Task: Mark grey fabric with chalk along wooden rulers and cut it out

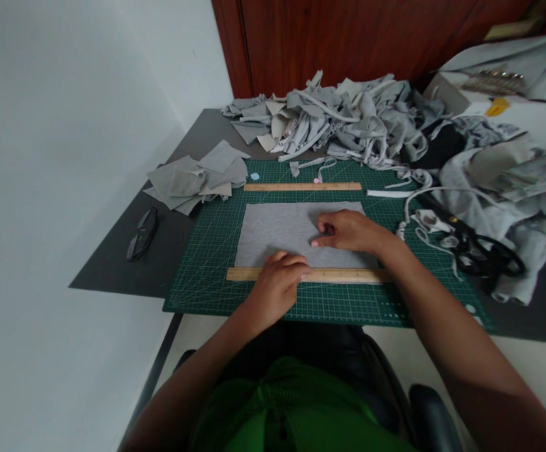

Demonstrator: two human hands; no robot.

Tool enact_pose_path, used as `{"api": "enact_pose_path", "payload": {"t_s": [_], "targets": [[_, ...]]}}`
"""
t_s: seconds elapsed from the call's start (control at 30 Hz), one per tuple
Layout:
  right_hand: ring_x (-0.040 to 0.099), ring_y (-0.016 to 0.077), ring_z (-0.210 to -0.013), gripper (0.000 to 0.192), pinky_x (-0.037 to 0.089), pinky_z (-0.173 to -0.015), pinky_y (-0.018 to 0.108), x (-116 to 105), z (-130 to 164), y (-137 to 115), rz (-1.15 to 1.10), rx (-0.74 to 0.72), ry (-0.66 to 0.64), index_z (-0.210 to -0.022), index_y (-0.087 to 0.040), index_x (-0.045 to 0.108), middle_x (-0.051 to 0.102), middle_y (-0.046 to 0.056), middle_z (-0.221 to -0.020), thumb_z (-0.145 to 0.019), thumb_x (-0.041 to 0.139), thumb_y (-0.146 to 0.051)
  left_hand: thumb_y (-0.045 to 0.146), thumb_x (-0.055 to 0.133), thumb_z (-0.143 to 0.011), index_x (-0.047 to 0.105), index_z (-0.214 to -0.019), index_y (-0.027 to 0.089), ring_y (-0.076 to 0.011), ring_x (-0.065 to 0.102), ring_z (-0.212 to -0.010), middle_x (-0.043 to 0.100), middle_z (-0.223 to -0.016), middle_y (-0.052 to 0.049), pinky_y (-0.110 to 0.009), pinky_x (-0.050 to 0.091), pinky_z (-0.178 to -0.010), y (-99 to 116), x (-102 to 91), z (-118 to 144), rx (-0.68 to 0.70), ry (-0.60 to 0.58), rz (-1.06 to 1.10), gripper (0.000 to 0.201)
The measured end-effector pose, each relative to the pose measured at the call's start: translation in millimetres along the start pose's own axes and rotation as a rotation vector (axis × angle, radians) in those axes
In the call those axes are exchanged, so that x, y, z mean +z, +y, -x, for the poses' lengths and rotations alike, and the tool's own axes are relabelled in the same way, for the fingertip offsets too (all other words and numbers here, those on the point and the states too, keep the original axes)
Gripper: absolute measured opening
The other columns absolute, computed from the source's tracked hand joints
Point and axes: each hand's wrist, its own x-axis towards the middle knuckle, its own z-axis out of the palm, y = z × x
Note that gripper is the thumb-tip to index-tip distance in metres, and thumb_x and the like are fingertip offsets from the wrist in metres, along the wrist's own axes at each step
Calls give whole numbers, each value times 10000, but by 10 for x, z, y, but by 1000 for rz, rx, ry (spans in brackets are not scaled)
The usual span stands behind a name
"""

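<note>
A rectangle of light grey knit fabric (277, 229) lies flat on a green cutting mat (207, 257). Along its near edge runs a wooden ruler (343, 275). My left hand (277, 282) is on this ruler, its fingers and thumb bent over it and pressing it down on the fabric. Over the right half of the fabric is my right hand (345, 230). Its fingers are curled, with a gap between thumb and forefinger and nothing visible in it. A second wooden ruler (303, 186) lies beyond the far edge of the fabric.
Black scissors (477, 248) lie on the right among grey scraps (480, 176). A heap of cuttings (338, 116) fills the back. Stacked grey pieces (202, 176) and glasses (143, 235) are at left. Pieces of chalk (254, 176) and a white box (531, 116) also show.
</note>
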Motion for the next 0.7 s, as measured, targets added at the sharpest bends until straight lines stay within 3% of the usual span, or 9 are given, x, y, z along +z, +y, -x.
{"api": "enact_pose_path", "payload": {"t_s": [0.17,0.47,0.6,0.7], "targets": [[564,176,-696,308,321,-629,301,-21,2,25,-59,4,-23,-846,-241,626,667,-5,-773,-841,748,-524,12,543,-959,722,-1173,193,-220,572,-1011,699,-1086,-51,-404,488,-911,-38,39,15,-6,70,7,333],[558,163,-672,302,335,-627,292,-52,17,39,-149,15,-48,-840,-223,658,645,-19,-721,-832,784,-497,-15,558,-921,776,-1082,221,-203,591,-932,706,-997,-33,-390,500,-855,-76,66,4,-16,89,12,359],[568,174,-676,295,373,-644,301,-20,2,75,-124,-79,32,-829,-210,683,652,5,-748,-855,776,-488,0,573,-924,777,-1089,226,-205,592,-927,704,-989,-33,-390,501,-846,-77,67,5,-11,90,0,346],[644,237,-866,288,461,-808,351,14,-12,134,-83,-211,157,-951,-205,729,705,74,-943,-900,733,-489,16,556,-944,773,-1094,239,-204,593,-946,705,-1006,-32,-396,504,-861,-59,62,11,-16,84,-8,344]]}}
